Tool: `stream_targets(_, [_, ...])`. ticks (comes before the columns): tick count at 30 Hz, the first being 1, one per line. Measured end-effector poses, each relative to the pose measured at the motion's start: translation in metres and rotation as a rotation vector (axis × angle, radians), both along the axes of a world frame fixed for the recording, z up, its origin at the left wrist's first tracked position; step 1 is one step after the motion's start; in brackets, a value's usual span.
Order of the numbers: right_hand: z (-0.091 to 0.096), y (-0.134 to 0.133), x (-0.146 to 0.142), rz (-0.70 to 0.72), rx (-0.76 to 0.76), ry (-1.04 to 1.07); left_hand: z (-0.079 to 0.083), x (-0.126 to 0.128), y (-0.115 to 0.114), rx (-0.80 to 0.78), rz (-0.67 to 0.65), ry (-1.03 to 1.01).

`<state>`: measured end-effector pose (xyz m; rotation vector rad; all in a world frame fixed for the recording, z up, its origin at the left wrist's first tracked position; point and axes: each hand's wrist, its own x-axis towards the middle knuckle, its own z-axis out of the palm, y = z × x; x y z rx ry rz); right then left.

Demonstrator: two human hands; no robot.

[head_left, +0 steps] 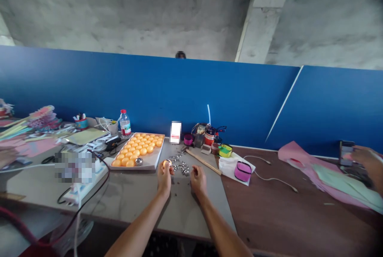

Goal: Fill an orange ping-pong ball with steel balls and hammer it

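My left hand (164, 178) is closed around an orange ball (166, 163), whose visible top has dark and shiny bits on it. Fingers curled together, my right hand (198, 180) is just right of a pile of small shiny metal pieces (183, 168); whatever it pinches, if anything, is too small to tell. Left of both hands lies a shallow white tray (156, 160) with rows of orange balls (137, 149). A silver-covered ball (139, 161) sits at that tray's front edge.
A wooden stick (205, 162) lies right of the metal pile, before a white sheet carrying a purple mesh item (243, 171). Behind stand a lit phone (175, 132), small jars and a bottle (125, 124). A power strip (86, 185) with cables is left. Another person's hand (366, 161) is far right.
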<state>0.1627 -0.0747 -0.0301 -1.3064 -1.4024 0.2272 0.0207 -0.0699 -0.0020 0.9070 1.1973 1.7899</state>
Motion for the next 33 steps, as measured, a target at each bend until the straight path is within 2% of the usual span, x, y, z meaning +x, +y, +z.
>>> stream_targets(3, [0.014,-0.017,-0.013,0.152,-0.024,-0.076,-0.001,-0.018,-0.021,0.051,-0.039,0.041])
stream_targets(5, [0.024,-0.035,-0.023,0.35,-0.081,-0.16,-0.003,-0.028,-0.031,0.059,-0.066,0.049])
stream_targets(7, [0.03,-0.054,-0.03,0.557,-0.125,-0.345,-0.007,-0.035,-0.036,0.051,-0.075,0.046])
stream_targets(8, [0.032,-0.063,-0.032,0.616,-0.15,-0.443,-0.008,-0.037,-0.037,0.038,-0.071,0.029])
stream_targets(10, [0.031,-0.077,-0.034,0.635,-0.208,-0.586,-0.011,-0.039,-0.035,0.017,-0.059,-0.047])
stream_targets(14, [0.022,-0.079,-0.032,0.449,-0.231,-0.668,-0.013,-0.037,-0.031,-0.004,-0.036,-0.047])
stream_targets(20, [0.016,-0.037,-0.033,0.236,-0.245,-0.709,-0.016,-0.033,-0.033,0.012,-0.075,0.098])
stream_targets(24, [0.014,-0.017,-0.033,0.187,-0.254,-0.722,-0.019,-0.031,-0.034,0.031,-0.085,0.203])
stream_targets(28, [0.015,-0.017,-0.03,0.157,-0.204,-0.661,-0.022,-0.029,-0.034,0.022,-0.127,0.261])
stream_targets(30, [0.015,-0.02,-0.025,0.069,-0.189,-0.616,-0.024,-0.028,-0.034,0.012,-0.139,0.287])
stream_targets(33, [0.016,-0.019,-0.017,-0.095,-0.247,-0.58,-0.025,-0.027,-0.034,0.017,-0.151,0.309])
